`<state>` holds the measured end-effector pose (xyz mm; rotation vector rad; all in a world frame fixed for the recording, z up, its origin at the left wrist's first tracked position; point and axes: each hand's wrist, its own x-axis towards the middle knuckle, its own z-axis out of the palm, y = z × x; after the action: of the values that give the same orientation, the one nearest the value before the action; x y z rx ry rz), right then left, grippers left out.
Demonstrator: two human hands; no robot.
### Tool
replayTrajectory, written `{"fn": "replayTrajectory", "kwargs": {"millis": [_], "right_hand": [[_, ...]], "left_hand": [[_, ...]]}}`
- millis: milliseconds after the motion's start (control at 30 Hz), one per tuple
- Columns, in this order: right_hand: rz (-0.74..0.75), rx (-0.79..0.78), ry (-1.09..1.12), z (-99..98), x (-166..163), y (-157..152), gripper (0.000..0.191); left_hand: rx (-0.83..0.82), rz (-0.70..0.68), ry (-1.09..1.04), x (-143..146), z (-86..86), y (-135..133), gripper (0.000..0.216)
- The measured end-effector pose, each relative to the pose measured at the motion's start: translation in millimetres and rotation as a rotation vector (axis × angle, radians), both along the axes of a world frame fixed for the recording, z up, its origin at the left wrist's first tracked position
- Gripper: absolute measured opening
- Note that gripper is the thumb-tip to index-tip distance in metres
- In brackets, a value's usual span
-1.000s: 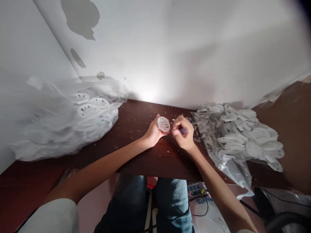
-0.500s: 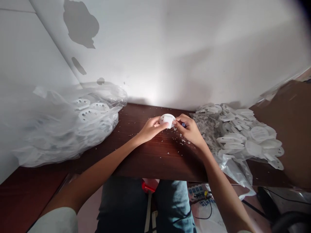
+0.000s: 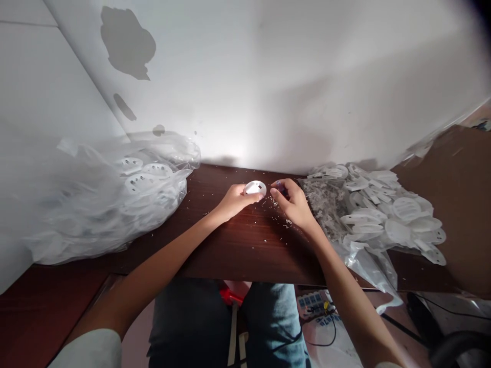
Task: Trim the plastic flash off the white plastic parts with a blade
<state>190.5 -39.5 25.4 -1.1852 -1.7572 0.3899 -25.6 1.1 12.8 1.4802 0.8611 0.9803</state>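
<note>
— What is seen nearest?
— Blue denim trousers (image 3: 266,327), softly creased, are partly covered by the edge of a table (image 3: 245,260) with a dark, glossy, wood-grained top.
— And over the table?
— A thin, smooth white oval piece (image 3: 253,188) is held tilted in the left hand (image 3: 231,202), pinched between thumb and fingers. A small dark slot is shown near its right end.
— How is the right hand (image 3: 294,204) set?
— Its fingers are curled around a small blue-violet object (image 3: 282,188), whose shape is mostly hidden. The oval is not touched by it; a narrow gap is left between.
— What is strewn about?
— Tiny white slivers (image 3: 287,223) are scattered on the wood, most thickly near the right hand.
— And at the sides?
— On the left, a crinkled, clear plastic bag (image 3: 95,230) is filled with rounded, slotted white pieces (image 3: 141,181). On the right, similar flat ovals (image 3: 406,220) are heaped beside a frizzy mass of pale trimmings (image 3: 326,197).
— Farthest off?
— A smooth white wall (image 3: 230,102) is marked by ragged grey patches (image 3: 128,43).
</note>
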Motion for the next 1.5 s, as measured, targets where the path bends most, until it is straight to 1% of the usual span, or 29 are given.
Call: {"fn": "replayTrajectory", "kwargs": {"millis": [67, 133, 233, 333, 500, 667, 900, 1067, 1200, 1267, 1367, 1500], "right_hand": [[0.014, -0.009, -0.041, -2.7, -2, 1, 0.024], [0.018, 0.008, -0.076, -6.4, -7, 1, 0.022], [-0.001, 0.054, -0.082, -12.7, -15, 2, 0.02], [-0.007, 0.09, -0.081, -17.3, -19, 2, 0.021], [-0.023, 0.063, -0.059, -19.5, -18, 2, 0.022], [-0.025, 0.062, -0.06, -18.9, -18, -1, 0.02], [0.006, 0.183, -0.146, -20.1, -19, -4, 0.012], [0.0, 0.201, -0.135, -23.6, -20, -4, 0.009], [-0.005, 0.202, -0.14, -23.5, -19, -3, 0.012], [-0.021, 0.183, -0.136, -22.8, -19, -2, 0.016], [-0.045, 0.152, -0.134, -22.5, -18, -2, 0.025], [-0.011, 0.125, -0.172, -22.8, -20, -3, 0.024]], "left_hand": [[-0.058, 0.054, -0.105, 1, -1.6, 1, 0.038], [-0.13, 0.077, -0.206, 3, -3.2, 2, 0.041], [-0.203, 0.041, -0.326, 6, -4.5, 2, 0.04], [-0.218, -0.008, -0.365, 8, -3.5, -1, 0.039], [-0.21, 0.044, -0.29, 9, -1.2, -5, 0.039], [-0.138, 0.057, -0.205, 7, -1.9, -5, 0.032], [-0.105, 0.041, -0.222, 7, -1.5, -8, 0.029], [-0.095, 0.043, -0.236, 9, -5.9, -7, 0.029], [-0.088, 0.047, -0.219, 8, -7.3, -6, 0.033], [-0.049, 0.07, -0.193, 8, -6.7, -5, 0.034], [0.057, 0.129, -0.13, 6, -5.2, -5, 0.035], [0.167, 0.192, -0.053, 3, -4.6, -5, 0.033]]}}
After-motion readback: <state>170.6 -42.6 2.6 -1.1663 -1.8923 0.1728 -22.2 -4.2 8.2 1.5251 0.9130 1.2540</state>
